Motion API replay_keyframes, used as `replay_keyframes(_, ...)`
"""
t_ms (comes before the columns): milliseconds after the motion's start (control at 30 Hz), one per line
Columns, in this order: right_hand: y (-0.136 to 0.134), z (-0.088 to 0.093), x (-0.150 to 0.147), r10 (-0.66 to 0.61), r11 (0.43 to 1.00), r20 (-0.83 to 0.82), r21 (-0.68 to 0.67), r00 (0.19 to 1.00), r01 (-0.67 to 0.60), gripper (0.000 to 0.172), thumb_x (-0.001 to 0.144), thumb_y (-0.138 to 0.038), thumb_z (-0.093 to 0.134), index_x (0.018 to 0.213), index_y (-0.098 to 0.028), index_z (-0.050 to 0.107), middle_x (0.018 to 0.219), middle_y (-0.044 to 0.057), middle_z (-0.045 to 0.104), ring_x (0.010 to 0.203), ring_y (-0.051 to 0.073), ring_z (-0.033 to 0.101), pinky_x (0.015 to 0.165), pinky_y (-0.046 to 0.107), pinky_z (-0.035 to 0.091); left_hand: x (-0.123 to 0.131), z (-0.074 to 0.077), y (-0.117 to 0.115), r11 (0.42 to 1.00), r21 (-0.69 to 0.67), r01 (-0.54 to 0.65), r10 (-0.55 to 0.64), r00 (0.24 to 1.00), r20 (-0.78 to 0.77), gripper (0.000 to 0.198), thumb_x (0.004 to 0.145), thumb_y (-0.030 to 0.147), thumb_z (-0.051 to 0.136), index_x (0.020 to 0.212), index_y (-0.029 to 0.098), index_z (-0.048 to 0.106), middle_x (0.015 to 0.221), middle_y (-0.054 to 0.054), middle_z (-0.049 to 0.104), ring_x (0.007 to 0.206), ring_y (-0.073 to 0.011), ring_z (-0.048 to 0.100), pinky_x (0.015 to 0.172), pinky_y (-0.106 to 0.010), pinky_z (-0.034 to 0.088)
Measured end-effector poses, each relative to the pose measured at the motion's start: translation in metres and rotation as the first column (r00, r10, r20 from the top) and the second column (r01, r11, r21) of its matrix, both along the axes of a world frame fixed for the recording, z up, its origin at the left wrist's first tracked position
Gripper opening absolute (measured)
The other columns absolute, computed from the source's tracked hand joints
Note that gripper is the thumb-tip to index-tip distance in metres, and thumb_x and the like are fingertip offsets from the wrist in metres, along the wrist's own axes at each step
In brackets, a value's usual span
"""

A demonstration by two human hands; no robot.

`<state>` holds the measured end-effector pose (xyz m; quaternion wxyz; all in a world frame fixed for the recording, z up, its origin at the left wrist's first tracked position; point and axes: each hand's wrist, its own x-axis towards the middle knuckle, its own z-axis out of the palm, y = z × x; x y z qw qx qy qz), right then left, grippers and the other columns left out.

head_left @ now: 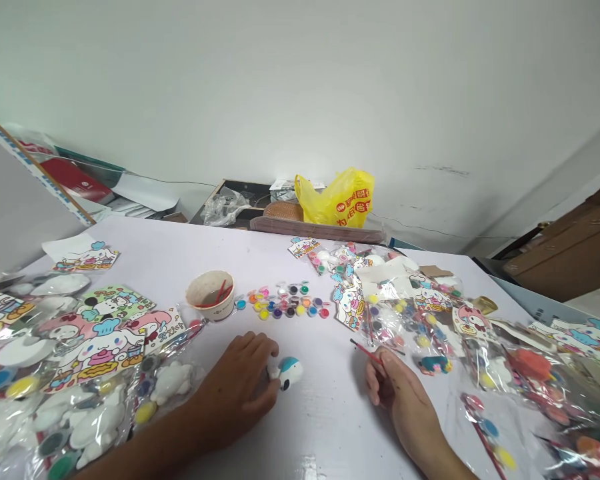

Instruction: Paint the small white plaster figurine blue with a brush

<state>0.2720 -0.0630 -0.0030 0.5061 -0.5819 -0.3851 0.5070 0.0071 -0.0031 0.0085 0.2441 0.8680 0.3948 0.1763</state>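
Fingers of right hand (403, 393) pinch brush (366, 351); those of left hand (237, 383) grip figurine (292, 373) by its left side. Blue covers one patch; white remains.

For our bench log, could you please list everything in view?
figurine: 1, blue-white, front centre
paintbrush: 1, red, front right
cup: 1, whitish, centre left
sticks: some, red, inside cup
paint pots: many, multicoloured, centre
craft packets: many, multicoloured, both sides
painted figure: 1, mostly teal, right
table: 1, white, foreground
plastic bag: 1, yellow, rear
wrapping: 1, clear, rear
boxy object: 1, brown, right
wall: 1, pale, background
left hand: 1, touching figurine
right hand: 1, holding paintbrush
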Motion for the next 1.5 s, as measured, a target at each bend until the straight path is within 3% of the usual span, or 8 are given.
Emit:
replay_keyframes(200,0.000,-0.001,-0.002,0.010,1.000,0.059,0.006,0.998,-0.010,0.060,0.086,-0.073,0.047,0.056,-0.022,0.039,0.049,-0.003,0.042,0.046,0.012,0.036,0.051,0.028,0.029,-0.001,-0.010,-0.003,0.990,0.135,0.031,-0.028,0.999,-0.029,0.043,0.078,0.025,0.064,0.115,0.020,0.044,0.112,-0.010,0.053,0.101,-0.0289,0.047,0.089,-0.044,0.041)
replay_keyframes(400,0.003,0.001,0.001,0.055,0.998,0.061,0.028,0.997,-0.057,0.053,0.085,-0.068,0.055,0.067,-0.018,0.056,0.049,-0.004,0.046,0.046,0.011,0.036,0.051,0.026,0.029,0.003,-0.013,-0.005,0.991,0.130,0.008,0.008,0.993,-0.122,0.052,0.076,0.030,0.068,0.120,0.019,0.043,0.116,-0.011,0.053,0.105,-0.0300,0.047,0.095,-0.047,0.039)
replay_keyframes(600,0.004,0.003,0.003,0.091,0.994,0.003,0.054,0.996,-0.091,0.042,0.080,-0.061,0.067,0.080,-0.020,0.055,0.054,-0.006,0.044,0.049,0.010,0.036,0.048,0.023,0.024,0.010,-0.005,-0.007,0.996,0.084,-0.022,0.036,0.984,-0.172,0.046,0.075,0.032,0.067,0.114,0.019,0.048,0.110,-0.010,0.053,0.099,-0.0285,0.047,0.090,-0.044,0.039)
replay_keyframes(867,0.005,0.005,-0.001,0.100,0.989,0.040,0.106,0.994,-0.104,0.042,0.081,-0.059,0.065,0.076,-0.020,0.053,0.060,-0.006,0.042,0.051,0.009,0.037,0.049,0.022,0.026,0.011,-0.004,-0.007,0.994,0.105,0.000,0.013,0.992,-0.127,0.042,0.075,0.027,0.066,0.113,0.019,0.050,0.106,-0.007,0.054,0.095,-0.0257,0.047,0.087,-0.039,0.038)
replay_keyframes(1067,0.014,-0.002,-0.008,0.085,0.989,0.092,0.111,0.992,-0.095,0.046,0.088,-0.062,0.054,0.069,-0.020,0.047,0.059,-0.005,0.043,0.051,0.011,0.037,0.050,0.024,0.028,0.014,-0.003,-0.007,0.994,0.102,-0.028,0.040,0.993,-0.114,0.038,0.073,0.023,0.063,0.109,0.020,0.051,0.104,-0.006,0.053,0.093,-0.0247,0.047,0.084,-0.038,0.038)
replay_keyframes(1267,0.027,-0.007,-0.020,0.130,0.967,0.247,0.181,0.960,-0.177,0.056,0.092,-0.068,0.037,0.060,-0.022,0.038,0.056,-0.003,0.038,0.054,0.014,0.037,0.054,0.028,0.032,0.017,0.003,-0.007,0.997,0.065,-0.037,0.046,0.987,-0.155,0.028,0.074,0.021,0.060,0.100,0.021,0.052,0.101,-0.005,0.053,0.092,-0.0239,0.047,0.080,-0.037,0.038)
replay_keyframes(1500,0.033,-0.022,-0.026,0.142,0.971,0.146,0.173,0.979,-0.167,0.056,0.093,-0.070,0.031,0.061,-0.024,0.032,0.055,-0.005,0.032,0.052,0.013,0.030,0.051,0.027,0.029,0.016,0.005,-0.005,0.998,-0.004,-0.063,0.062,0.992,-0.106,0.029,0.070,0.016,0.058,0.098,0.021,0.049,0.103,-0.006,0.051,0.094,-0.0242,0.047,0.083,-0.037,0.041)
